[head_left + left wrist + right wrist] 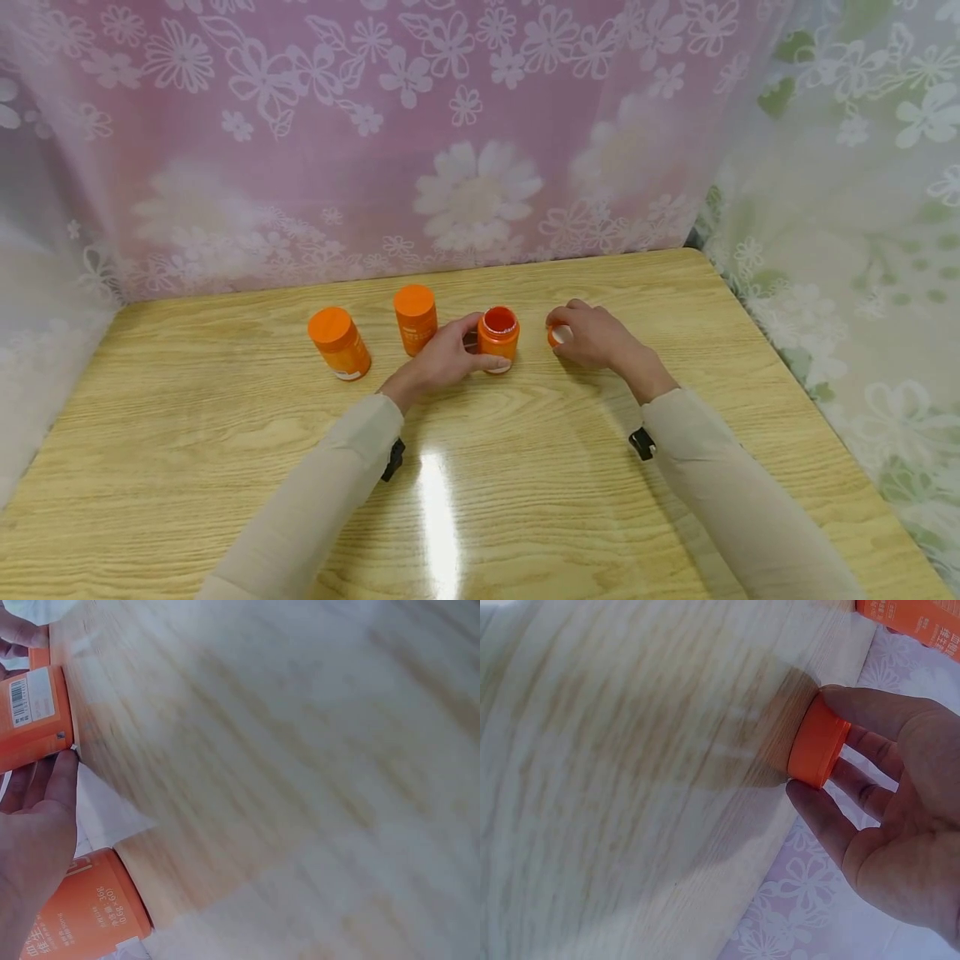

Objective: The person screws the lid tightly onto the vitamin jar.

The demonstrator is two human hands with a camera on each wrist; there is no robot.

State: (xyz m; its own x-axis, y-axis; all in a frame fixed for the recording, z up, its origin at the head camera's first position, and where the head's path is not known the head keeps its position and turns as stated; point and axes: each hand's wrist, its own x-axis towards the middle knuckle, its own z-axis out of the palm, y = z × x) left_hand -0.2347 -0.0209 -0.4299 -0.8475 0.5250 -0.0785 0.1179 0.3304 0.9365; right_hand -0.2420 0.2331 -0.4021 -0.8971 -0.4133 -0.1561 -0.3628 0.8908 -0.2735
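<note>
An orange plastic jar [498,343] stands on the table without its lid, its mouth facing up. My left hand [447,354] holds it around the side, thumb across the front. A barcode label shows on this jar [34,712] in the left wrist view. To its right, my right hand [596,335] pinches an orange lid [817,744] between thumb and fingers, low at the tabletop. The lid's pale inner face is turned up in the head view. Just left of my left hand stands a capped orange jar [415,319].
Another capped orange jar [340,343] stands farther left. The wooden table [187,467] ends at the back against a pink floral curtain [337,167]. A green and white floral curtain [855,250] hangs along the right side.
</note>
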